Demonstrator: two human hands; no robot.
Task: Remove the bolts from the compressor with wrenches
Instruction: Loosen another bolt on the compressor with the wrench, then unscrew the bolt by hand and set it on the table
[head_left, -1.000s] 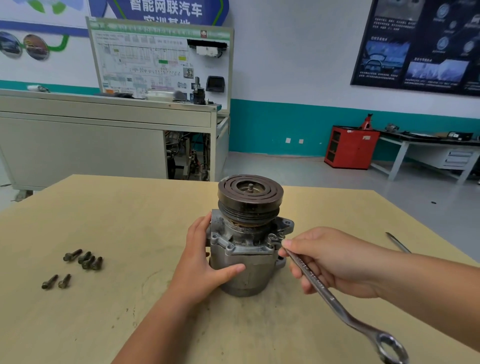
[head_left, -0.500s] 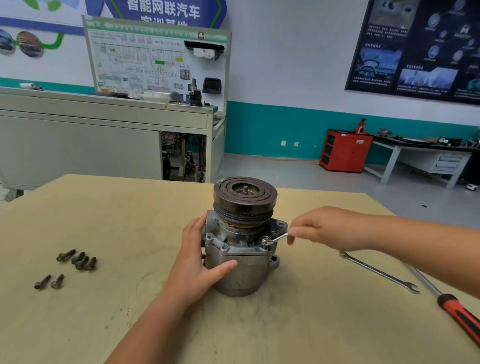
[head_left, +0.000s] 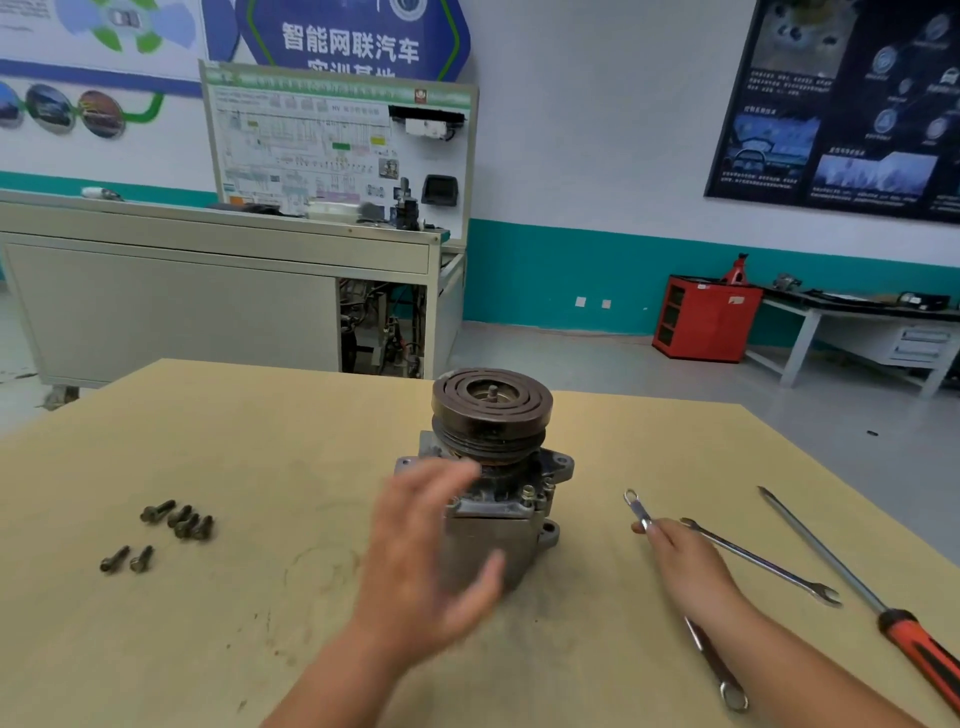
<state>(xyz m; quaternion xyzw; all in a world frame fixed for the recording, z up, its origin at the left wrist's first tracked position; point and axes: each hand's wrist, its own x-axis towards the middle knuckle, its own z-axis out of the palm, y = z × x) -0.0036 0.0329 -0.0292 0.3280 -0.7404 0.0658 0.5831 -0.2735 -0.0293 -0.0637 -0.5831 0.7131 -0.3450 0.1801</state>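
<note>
A tan worktop (head_left: 218, 649) in a training workshop, seen from above the person's own hands. The compressor (head_left: 498, 519) stands upright near the middle of the worktop, a little toward the far edge, with its dark grooved pulley on top. The left hand (head_left: 431, 551) is in front of the compressor's left side, fingers spread wide and blurred; whether it touches the housing cannot be told. The right hand (head_left: 685, 566), to the right of the compressor and apart from it, grips a wrench (head_left: 642, 514) round the middle of its shaft, with the ring end pointing toward the far edge. Bolt heads (head_left: 535, 496) show on the flange at the compressor's right shoulder (at least two, close together). Six loose bolts (head_left: 188, 525) lie toward the left edge, four in a cluster and two just nearer. A second wrench (head_left: 758, 560) and a screwdriver (head_left: 924, 662) with a red-and-black handle lie toward the right edge.

The step in hand looks like steadying or turning the compressor before the wrench goes onto a bolt. To do it well, clamp the housing firmly with the left hand and seat the ring end fully over one head. Then pull in short, level strokes so it does not slip off.
</note>
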